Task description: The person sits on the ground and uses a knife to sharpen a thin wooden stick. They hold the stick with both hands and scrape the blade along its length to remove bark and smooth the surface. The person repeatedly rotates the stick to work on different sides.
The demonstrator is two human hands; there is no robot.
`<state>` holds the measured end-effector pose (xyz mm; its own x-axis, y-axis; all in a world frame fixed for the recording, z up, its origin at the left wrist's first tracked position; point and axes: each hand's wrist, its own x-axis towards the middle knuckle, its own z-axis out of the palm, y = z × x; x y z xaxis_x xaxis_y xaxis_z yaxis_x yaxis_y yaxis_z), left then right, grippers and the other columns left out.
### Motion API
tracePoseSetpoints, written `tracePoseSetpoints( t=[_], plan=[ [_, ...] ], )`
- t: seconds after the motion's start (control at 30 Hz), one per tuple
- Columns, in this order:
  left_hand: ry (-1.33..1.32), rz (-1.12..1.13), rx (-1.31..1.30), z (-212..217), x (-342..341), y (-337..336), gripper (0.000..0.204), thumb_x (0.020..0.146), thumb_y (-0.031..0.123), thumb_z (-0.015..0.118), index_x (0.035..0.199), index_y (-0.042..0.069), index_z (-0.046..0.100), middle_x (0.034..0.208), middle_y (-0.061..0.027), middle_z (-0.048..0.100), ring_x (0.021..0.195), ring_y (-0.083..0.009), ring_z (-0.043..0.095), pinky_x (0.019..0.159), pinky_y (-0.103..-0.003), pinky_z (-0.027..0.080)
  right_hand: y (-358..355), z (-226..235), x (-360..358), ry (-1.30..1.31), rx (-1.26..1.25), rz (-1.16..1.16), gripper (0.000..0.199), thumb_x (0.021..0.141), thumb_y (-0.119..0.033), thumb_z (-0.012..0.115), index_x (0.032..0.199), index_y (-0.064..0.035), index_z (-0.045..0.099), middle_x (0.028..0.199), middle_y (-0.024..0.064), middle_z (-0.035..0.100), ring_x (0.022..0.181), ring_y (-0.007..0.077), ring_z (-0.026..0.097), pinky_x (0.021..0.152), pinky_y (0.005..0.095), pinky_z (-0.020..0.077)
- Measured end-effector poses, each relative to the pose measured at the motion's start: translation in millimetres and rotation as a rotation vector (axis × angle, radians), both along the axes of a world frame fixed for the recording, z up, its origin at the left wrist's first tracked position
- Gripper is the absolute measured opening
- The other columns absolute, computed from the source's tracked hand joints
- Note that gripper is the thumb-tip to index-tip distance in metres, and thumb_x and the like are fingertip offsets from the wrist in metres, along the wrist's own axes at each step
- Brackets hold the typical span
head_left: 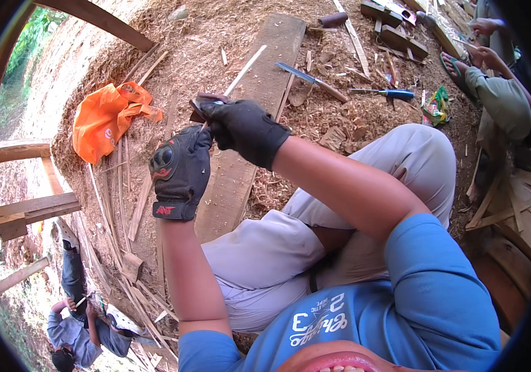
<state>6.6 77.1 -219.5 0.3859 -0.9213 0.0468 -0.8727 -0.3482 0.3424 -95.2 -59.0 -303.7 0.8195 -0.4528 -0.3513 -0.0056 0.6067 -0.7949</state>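
Both my hands wear black gloves. My left hand (pixel 180 168) is closed around the near end of a thin pale bamboo strip (pixel 245 69) that runs up and right over a wooden plank (pixel 259 93). My right hand (pixel 245 129) sits just above it, gripping a dark-handled knife (pixel 203 102) whose blade lies against the strip. The two hands touch each other above my grey-trousered knees.
An orange plastic bag (pixel 105 116) lies left on the sawdust. A long knife (pixel 312 80) and a blue-handled tool (pixel 384 93) lie beyond the plank. Another person (pixel 502 93) sits at the upper right; a third (pixel 76 328) crouches at the lower left. Split strips litter the ground.
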Motion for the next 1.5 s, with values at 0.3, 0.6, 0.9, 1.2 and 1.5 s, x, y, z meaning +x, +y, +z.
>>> tracePoseSetpoints(
  t=[0.3, 0.6, 0.9, 1.2, 1.5],
  plan=[
    [-0.028, -0.102, -0.031, -18, 8, 2, 0.018, 0.095, 0.009, 0.066, 0.107, 0.009, 0.080, 0.107, -0.0118, 0.079, 0.101, -0.0288, 0.075, 0.092, -0.039, 0.058, -9, 15, 6, -0.032, 0.238, -0.221, 0.024, 0.099, -0.023, 0.069, 0.115, -0.0063, 0.076, 0.068, -0.0030, 0.054, 0.058, 0.0089, 0.047, 0.056, 0.0267, 0.0403],
    [-0.014, 0.124, 0.047, 3, 12, 18, 0.030, 0.105, 0.031, 0.059, 0.103, 0.008, 0.078, 0.097, -0.0147, 0.076, 0.088, -0.0347, 0.073, 0.078, -0.044, 0.055, 15, 34, 16, 0.082, 0.201, -0.142, 0.021, 0.098, -0.022, 0.068, 0.101, -0.0029, 0.076, 0.071, -0.0002, 0.059, 0.060, 0.0113, 0.049, 0.057, 0.0305, 0.0430],
    [-0.092, 0.039, -0.048, -7, 3, 3, 0.034, 0.106, 0.035, 0.057, 0.104, 0.008, 0.078, 0.096, -0.0170, 0.076, 0.087, -0.0386, 0.073, 0.077, -0.046, 0.056, 5, 35, 3, -0.001, 0.367, -0.210, 0.017, 0.100, -0.014, 0.066, 0.112, -0.0060, 0.075, 0.072, -0.0003, 0.059, 0.059, 0.0121, 0.050, 0.056, 0.0298, 0.0426],
    [-0.049, 0.053, -0.014, -11, 10, 17, 0.032, 0.106, 0.032, 0.057, 0.107, 0.006, 0.076, 0.099, -0.0176, 0.075, 0.088, -0.0390, 0.073, 0.077, -0.046, 0.056, -8, 16, 1, 0.037, 0.214, -0.125, 0.020, 0.102, -0.016, 0.067, 0.114, -0.0021, 0.072, 0.074, -0.0026, 0.062, 0.054, 0.0066, 0.042, 0.051, 0.0235, 0.0357],
    [0.050, 0.028, -0.022, -2, 13, 13, 0.035, 0.108, 0.036, 0.055, 0.102, 0.007, 0.074, 0.089, -0.0168, 0.074, 0.080, -0.0396, 0.070, 0.071, -0.047, 0.054, -39, 12, -14, -0.051, 0.294, -0.210, 0.023, 0.101, -0.016, 0.065, 0.120, -0.0037, 0.070, 0.071, -0.0038, 0.057, 0.056, 0.0106, 0.047, 0.052, 0.0286, 0.0398]
  ],
)
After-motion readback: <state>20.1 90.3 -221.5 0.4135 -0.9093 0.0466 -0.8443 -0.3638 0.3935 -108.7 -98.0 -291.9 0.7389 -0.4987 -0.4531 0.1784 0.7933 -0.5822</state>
